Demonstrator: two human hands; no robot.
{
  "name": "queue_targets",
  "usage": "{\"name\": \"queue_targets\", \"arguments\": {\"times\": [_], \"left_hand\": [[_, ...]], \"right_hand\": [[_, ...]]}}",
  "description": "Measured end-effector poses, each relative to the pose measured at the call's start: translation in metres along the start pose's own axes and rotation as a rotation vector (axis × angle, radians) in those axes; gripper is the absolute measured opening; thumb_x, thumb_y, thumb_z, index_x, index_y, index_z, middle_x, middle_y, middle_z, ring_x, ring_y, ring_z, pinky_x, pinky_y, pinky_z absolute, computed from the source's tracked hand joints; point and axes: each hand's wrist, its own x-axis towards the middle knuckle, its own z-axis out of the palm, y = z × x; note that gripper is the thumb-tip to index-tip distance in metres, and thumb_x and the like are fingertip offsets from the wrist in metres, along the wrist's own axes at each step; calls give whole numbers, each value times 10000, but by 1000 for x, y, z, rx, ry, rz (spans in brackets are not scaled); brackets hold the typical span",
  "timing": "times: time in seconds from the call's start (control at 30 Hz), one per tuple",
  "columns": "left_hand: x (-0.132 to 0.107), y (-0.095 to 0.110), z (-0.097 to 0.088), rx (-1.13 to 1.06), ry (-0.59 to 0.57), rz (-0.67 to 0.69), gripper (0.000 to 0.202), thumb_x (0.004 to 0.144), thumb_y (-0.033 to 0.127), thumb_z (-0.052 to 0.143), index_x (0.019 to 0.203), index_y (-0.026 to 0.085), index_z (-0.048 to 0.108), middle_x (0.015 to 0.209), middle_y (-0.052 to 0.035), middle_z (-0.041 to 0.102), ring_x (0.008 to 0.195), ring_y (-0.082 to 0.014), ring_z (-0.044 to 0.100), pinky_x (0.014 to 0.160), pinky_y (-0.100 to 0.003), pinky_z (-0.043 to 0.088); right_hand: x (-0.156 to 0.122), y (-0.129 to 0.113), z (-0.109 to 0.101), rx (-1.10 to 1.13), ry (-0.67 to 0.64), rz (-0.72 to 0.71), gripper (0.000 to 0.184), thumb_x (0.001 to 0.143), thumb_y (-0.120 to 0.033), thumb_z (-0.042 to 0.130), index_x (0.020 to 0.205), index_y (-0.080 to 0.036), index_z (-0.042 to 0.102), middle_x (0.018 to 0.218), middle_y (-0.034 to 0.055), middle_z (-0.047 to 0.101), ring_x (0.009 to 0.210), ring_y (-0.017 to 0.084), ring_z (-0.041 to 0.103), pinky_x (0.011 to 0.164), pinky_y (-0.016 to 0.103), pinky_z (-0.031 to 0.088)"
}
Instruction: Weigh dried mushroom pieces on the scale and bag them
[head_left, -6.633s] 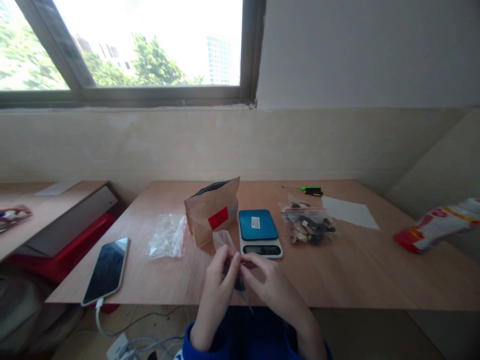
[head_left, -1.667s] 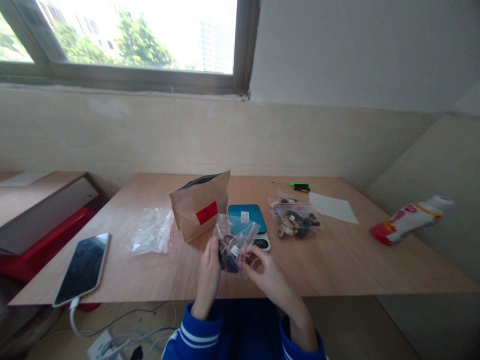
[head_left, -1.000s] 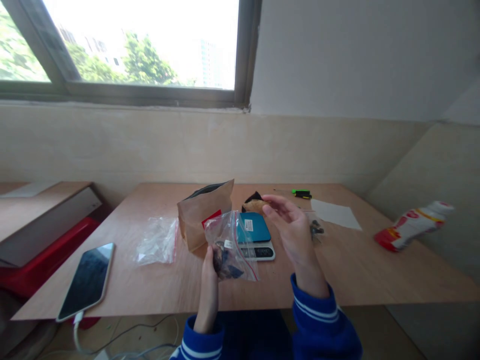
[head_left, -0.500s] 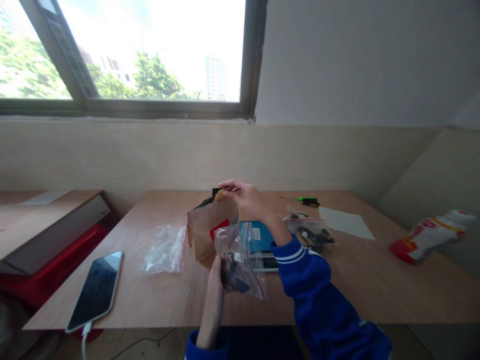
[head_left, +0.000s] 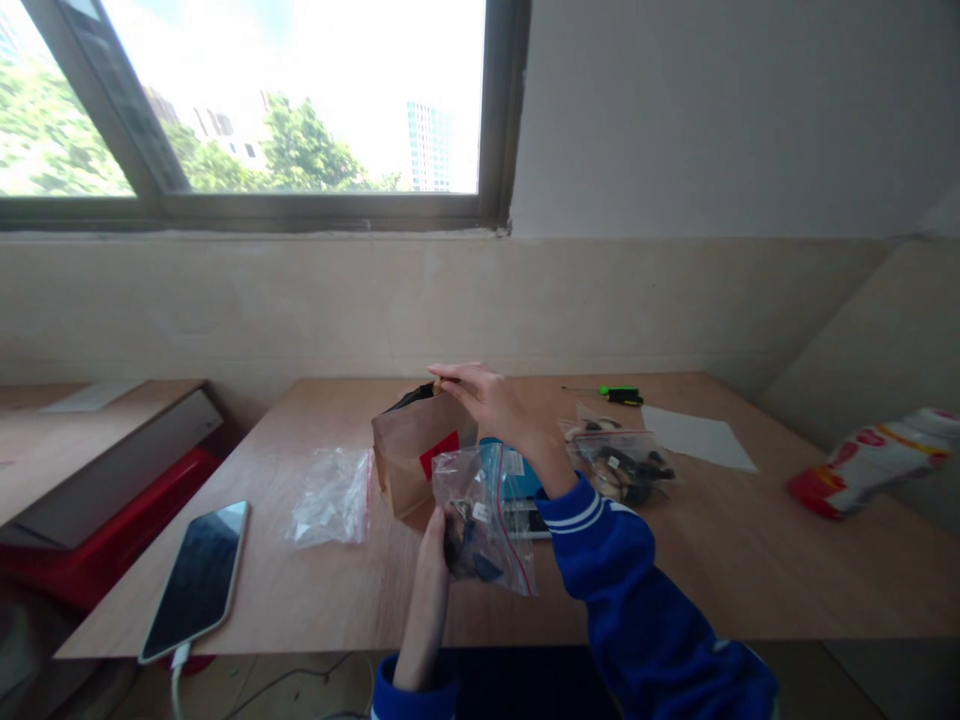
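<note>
Hands apart, not touching — left hand [head_left: 426, 600] low over the worktop's front edge, clamped on a clear zip-top plastic bag with red-edged seal [head_left: 491, 520], dark dried pieces [head_left: 466, 550] bunched in its lower corner against the palm. Right hand [head_left: 491, 398] raised over the mouth of an upright kraft-paper pouch with black lining and red label [head_left: 409, 470], fingertips [head_left: 456, 372] pinching a small tan piece [head_left: 436, 386] right at the opening. A blue-topped digital scale [head_left: 511, 460] just behind, mostly hidden by the bag and the right forearm. On the light plywood worktop [head_left: 720, 570]: a second zip-top bag of tan and dark pieces [head_left: 619, 465] just right of the scale, a crumpled clear plastic bag [head_left: 330, 497] left of the pouch, a black smartphone [head_left: 196, 582] on a white charging cable [head_left: 176, 680], a green-handled screwdriver [head_left: 621, 395], a white paper sheet [head_left: 697, 438] — and a red-and-white packet [head_left: 862, 465] far right.
</note>
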Motion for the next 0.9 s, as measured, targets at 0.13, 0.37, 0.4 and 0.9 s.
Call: {"name": "queue_targets", "arguments": {"times": [0.13,0.37,0.4,0.9], "left_hand": [[4,-2,-3,22,51,0,363,658,489,731,822,165,712,807,-48,742,974,-266,678,991,-441,463],[10,0,-3,26,39,-6,526,546,614,748,789,149,706,779,-65,742,895,-282,693,940,-450,489],[10,1,-4,26,39,-2,531,552,622,741,795,150,707,792,-67,743,909,-283,691,949,-449,483],[-5,-5,-3,203,-106,169,529,762,607,593,1028,166,714,1137,-88,709,1195,-264,570,1096,-411,361]], "right_hand": [[-14,-4,-6,-137,-65,30,341,977,-377,424,1184,-264,671,1418,79,511,1312,236,431,1099,466,308],[-58,-23,-34,113,144,206,289,966,-358,446,1145,-248,644,1207,67,621,1145,192,564,1006,369,425],[-69,-27,-37,183,159,270,266,959,-358,457,1092,-235,651,1102,59,652,1039,179,609,930,336,473],[-156,-32,34,460,-35,593,350,835,-246,604,1184,-247,615,1227,70,582,1122,217,576,990,370,452]]}}
